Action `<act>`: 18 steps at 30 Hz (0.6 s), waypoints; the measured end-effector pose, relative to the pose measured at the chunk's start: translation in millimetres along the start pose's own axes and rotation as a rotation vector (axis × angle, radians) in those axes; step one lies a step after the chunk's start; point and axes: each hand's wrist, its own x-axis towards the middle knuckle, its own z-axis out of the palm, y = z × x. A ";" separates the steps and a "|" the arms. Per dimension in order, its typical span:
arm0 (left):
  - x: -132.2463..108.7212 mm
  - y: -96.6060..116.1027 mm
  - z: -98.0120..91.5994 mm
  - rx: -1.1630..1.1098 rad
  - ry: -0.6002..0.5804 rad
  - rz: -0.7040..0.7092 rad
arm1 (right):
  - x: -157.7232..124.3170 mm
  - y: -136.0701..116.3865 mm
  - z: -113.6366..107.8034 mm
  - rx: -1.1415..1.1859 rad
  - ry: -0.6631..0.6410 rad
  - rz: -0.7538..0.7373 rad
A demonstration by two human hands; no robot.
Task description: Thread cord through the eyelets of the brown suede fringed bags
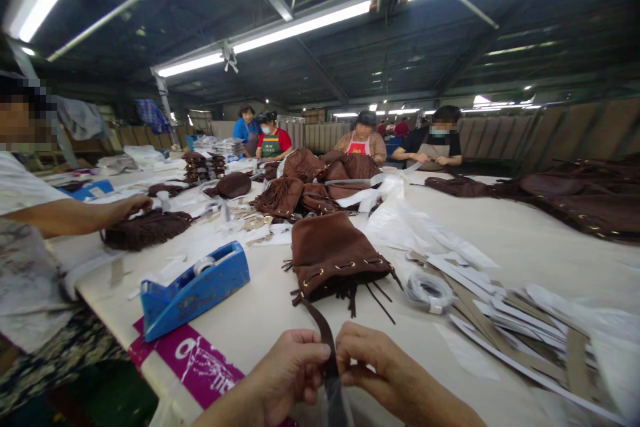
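Observation:
A dark brown drawstring bag (335, 250) with gold eyelets and fringe lies on the table in front of me, its eyelet edge towards me. From it a flat brown strap (325, 328) runs down between my hands. My left hand (293, 370) is closed, pinching the strap between thumb and fingers. Right beside it my right hand (375, 363) is closed too, fingertips pinched at the strap's right edge. Below the hands, clear plastic film (336, 403) appears wrapped around the strap. Parts of the fingers are hidden.
A blue tape dispenser (195, 290) stands at left, a coil of clear strip (429, 291) at right. Paper and card strips (520, 327) pile at lower right. More brown bags (310, 180) heap behind. At left, a co-worker's hand (130, 207) touches a fringed bag. Several people work across the table.

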 end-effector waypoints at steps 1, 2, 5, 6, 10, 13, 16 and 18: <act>1.8 1.5 3.0 0.024 0.014 -0.026 | -0.6 -0.1 -1.8 -0.002 -0.001 0.027; 3.2 3.1 6.0 0.045 0.030 -0.048 | -1.2 -0.4 -3.7 -0.003 0.003 0.057; 6.0 6.3 12.5 0.075 0.048 -0.106 | -2.4 -0.7 -7.6 0.027 0.036 0.150; 6.9 6.2 13.2 0.084 0.043 -0.126 | -2.5 0.0 -7.7 0.047 0.043 0.177; 11.8 -0.5 10.0 0.120 0.036 -0.172 | -1.6 8.1 -0.7 0.085 0.063 0.263; 17.0 -4.4 6.0 0.098 0.051 -0.158 | 0.1 13.8 4.8 0.088 0.108 0.294; 26.0 -0.6 2.9 -0.093 0.015 -0.231 | 1.7 13.4 5.1 0.087 0.104 0.259; 34.5 4.5 1.0 -0.235 0.010 -0.274 | 2.2 11.1 4.0 0.077 0.067 0.228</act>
